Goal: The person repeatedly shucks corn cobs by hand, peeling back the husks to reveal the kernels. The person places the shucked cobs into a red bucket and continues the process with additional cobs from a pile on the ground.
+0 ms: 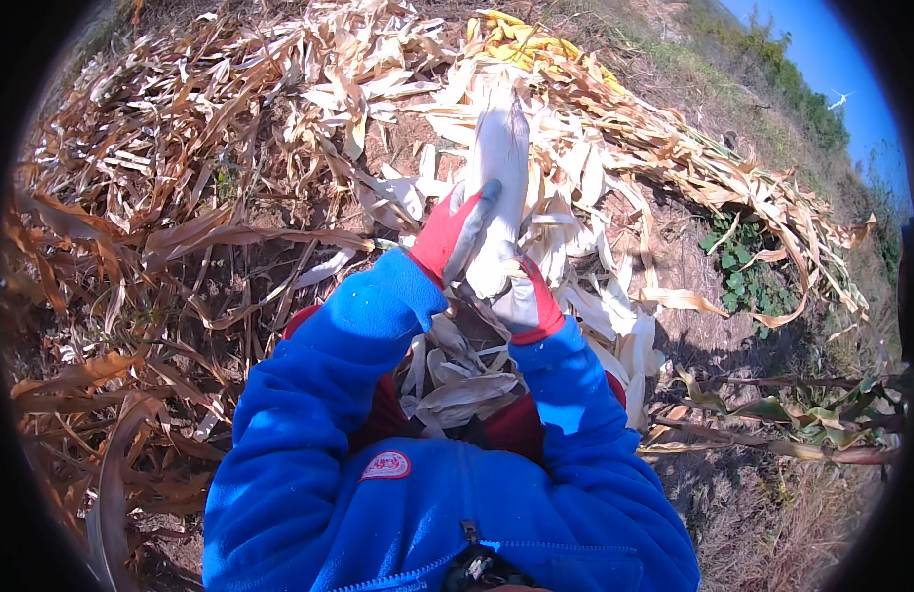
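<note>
An ear of corn (500, 158) in its pale, dry husk is held out in front of me, its narrower tip pointing away. My left hand (455, 232), in a red and grey work glove, grips the ear's left side with the thumb along the husk. At the near end, my right hand (528, 301) in a matching glove closes on the base of the same ear. The undersides of both hands are hidden. Loose husks (467, 390) lie below my hands, between my red-clad legs.
Husked yellow corn ears (536, 44) lie in a heap at the far side. Dry husks and stalks (181, 128) cover the ground at left, and a band of stalks (714, 163) runs to the right. Green leaves (743, 266) grow at right.
</note>
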Demonstrator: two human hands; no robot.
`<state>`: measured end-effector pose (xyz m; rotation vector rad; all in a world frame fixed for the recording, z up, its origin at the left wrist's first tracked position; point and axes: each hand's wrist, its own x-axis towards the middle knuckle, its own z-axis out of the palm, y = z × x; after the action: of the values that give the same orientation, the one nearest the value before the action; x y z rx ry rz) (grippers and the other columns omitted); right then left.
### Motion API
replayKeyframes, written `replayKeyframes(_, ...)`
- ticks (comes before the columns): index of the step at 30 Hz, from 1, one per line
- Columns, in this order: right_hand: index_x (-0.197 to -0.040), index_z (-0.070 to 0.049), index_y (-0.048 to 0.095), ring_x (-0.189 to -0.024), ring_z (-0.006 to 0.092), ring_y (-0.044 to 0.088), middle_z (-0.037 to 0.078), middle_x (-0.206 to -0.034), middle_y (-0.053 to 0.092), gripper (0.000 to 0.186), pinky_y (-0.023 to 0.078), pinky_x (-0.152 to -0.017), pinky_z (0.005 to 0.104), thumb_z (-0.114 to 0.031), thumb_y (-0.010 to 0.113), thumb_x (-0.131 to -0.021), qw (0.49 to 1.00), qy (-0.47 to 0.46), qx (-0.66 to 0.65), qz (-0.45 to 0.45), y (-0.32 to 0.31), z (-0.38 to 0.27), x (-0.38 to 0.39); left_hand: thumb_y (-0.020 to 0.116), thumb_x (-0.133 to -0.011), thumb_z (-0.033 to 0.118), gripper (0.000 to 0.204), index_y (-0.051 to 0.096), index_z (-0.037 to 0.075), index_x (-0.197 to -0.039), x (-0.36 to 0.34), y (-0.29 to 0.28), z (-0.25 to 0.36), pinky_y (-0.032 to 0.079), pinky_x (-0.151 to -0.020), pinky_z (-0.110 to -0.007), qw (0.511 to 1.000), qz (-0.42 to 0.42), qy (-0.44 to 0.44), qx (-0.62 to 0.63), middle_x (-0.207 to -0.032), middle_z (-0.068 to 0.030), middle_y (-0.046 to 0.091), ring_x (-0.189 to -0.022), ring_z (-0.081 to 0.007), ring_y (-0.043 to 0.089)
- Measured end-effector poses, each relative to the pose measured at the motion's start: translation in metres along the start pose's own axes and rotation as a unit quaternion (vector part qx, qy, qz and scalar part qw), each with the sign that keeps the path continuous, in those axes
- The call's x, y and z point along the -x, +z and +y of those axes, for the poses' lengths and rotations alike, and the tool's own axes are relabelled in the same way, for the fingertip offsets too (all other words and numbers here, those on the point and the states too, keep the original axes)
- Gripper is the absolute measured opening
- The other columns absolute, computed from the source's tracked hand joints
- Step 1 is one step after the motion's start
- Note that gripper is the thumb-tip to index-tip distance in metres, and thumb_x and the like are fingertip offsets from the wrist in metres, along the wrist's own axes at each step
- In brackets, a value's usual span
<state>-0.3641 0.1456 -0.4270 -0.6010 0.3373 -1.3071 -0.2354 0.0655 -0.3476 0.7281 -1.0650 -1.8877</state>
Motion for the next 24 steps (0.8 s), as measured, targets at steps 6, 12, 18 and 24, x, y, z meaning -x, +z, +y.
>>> replayKeyframes(6, -0.131, -0.001, 0.043, -0.103, 0.0177, 0.057, 0.01, -0.113, 0.058, 0.063, 0.047, -0.086, 0.029, 0.0, 0.066, -0.073, 0.798, -0.143, 0.54, 0.227, 0.042, -0.018, 0.003, 0.059, -0.089, 0.029, 0.039, 0.05, 0.003, -0.117, 0.016, 0.015, 0.002, 0.046, -0.058, -0.024, 1.0, 0.009, -0.018, -0.007, -0.092, -0.0067, 0.059, -0.076, -0.0113, 0.058)
replayKeyframes(12, -0.135, -0.005, 0.041, -0.095, 0.0302, 0.061, 0.016, -0.108, 0.058, 0.08, 0.051, -0.079, 0.0389, -0.011, 0.076, -0.063, 0.559, -0.186, 0.757, 0.281, 0.048, -0.009, 0.011, 0.063, -0.085, 0.031, 0.037, 0.052, 0.006, -0.11, 0.01, -0.008, -0.018, 0.041, -0.047, -0.02, 0.995, -0.057, -0.074, 0.02, -0.07, 0.0004, 0.055, -0.054, -0.006, 0.05)
replayKeyframes(18, -0.136, -0.004, 0.039, -0.092, 0.0286, 0.063, 0.016, -0.106, 0.059, 0.072, 0.052, -0.078, 0.037, -0.005, 0.071, -0.071, 0.624, -0.282, 0.688, 0.241, 0.037, 0.003, 0.003, 0.066, -0.082, 0.024, 0.04, 0.052, 0.003, -0.113, 0.005, 0.002, -0.042, 0.049, -0.062, -0.025, 0.991, 0.036, 0.014, 0.129, -0.084, -0.0036, 0.061, -0.07, -0.0102, 0.059)
replayKeyframes(24, -0.138, 0.0, 0.034, -0.083, 0.0177, 0.061, 0.01, -0.094, 0.061, 0.061, 0.051, -0.075, 0.0303, 0.009, 0.048, -0.08, 0.797, -0.197, 0.532, 0.209, 0.043, 0.0, 0.002, 0.072, -0.073, 0.013, 0.054, 0.05, 0.0, -0.12, 0.001, -0.017, -0.059, 0.051, -0.077, -0.029, 0.988, 0.086, 0.08, -0.105, -0.102, -0.0083, 0.063, -0.087, -0.0142, 0.061)
